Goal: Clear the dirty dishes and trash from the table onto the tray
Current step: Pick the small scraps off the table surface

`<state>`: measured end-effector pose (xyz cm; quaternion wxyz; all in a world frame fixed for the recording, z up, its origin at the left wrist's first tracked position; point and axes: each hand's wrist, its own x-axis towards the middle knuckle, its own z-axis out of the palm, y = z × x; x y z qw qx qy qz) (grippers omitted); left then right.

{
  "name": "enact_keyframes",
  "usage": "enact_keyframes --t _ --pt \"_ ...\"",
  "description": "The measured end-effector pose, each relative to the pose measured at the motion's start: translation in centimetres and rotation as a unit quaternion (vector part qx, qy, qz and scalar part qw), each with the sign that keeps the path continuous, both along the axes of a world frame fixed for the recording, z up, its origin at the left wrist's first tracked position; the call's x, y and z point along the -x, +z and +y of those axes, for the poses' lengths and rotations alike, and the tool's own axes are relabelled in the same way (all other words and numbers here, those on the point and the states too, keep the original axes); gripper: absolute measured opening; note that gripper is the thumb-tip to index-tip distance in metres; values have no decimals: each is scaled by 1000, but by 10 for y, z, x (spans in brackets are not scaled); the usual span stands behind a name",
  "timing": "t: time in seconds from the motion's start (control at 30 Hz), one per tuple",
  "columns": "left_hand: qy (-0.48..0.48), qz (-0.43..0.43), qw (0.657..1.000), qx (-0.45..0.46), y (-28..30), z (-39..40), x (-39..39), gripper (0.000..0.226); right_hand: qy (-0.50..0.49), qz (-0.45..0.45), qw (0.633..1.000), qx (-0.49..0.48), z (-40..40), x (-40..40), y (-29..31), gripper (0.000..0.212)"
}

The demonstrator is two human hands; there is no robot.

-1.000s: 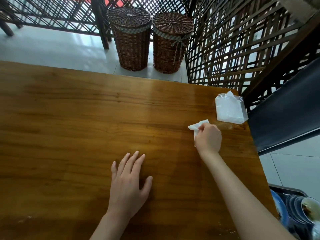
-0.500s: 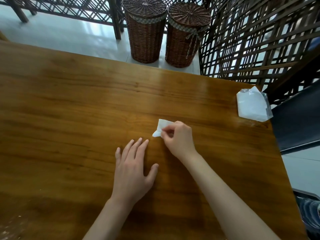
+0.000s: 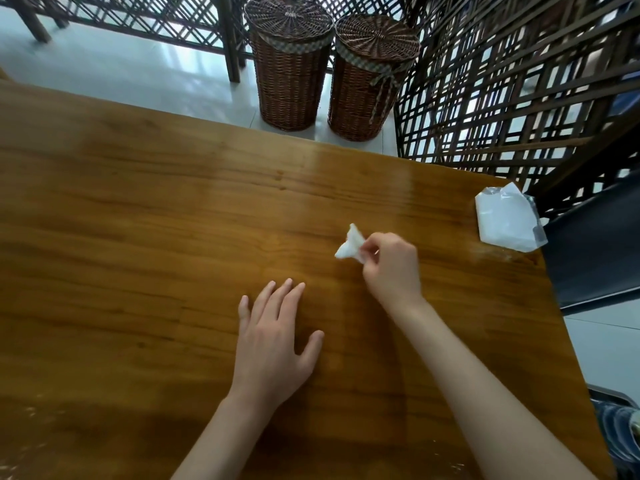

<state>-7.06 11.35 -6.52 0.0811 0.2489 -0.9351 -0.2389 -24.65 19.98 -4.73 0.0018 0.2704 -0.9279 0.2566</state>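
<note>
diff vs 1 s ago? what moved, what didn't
The right hand, pinching the white tissue throughout, swept it left across the table away from the tissue pack, from right beside it toward the middle; the tissue now looks more crumpled. Nothing was picked up or released. The left hand stayed flat on the wood, the pack stayed at the right edge, and the two wicker baskets did not move.

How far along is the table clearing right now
Mostly done: no dishes show on the wooden table, and stacked dishes sit at the lower right edge, apparently on the tray. In hand: the right hand pinches a crumpled white tissue; the left hand rests flat. Left: the tissue, the plastic tissue pack at the far right corner, and some crumbs.
</note>
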Motion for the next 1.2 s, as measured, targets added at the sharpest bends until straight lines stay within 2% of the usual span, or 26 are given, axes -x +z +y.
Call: enact_keyframes --t 0.13,0.4,0.53,0.63,0.8,0.87,1.0,1.2 --pt "7 5 1000 14 -1 -14 8 65 -85 3 996 -8 8 25 -3 13" --pt "-4 10 1000 26 -3 -31 19 64 -168 1 985 30 -2 27 -22 26" --pt "-5 21 999 38 -4 -36 20 64 -133 -19 990 30 -19 24 -21 28" --pt "5 21 999 50 -6 -44 18 63 -76 2 997 4 -35 11 -23 21" --pt "24 13 998 57 -8 -65 11 62 29 20 999 16 -54 -23 -25 17" --pt "25 16 998 55 -7 -73 11 61 36 16 999 22 -57 -26 -24 16" --pt "11 25 998 56 -1 -90 12 62 -77 36 995 51 -48 -6 -17 16" --pt "0 28 998 61 5 -114 24 62 -209 20 977 29 -49 28 -17 23"
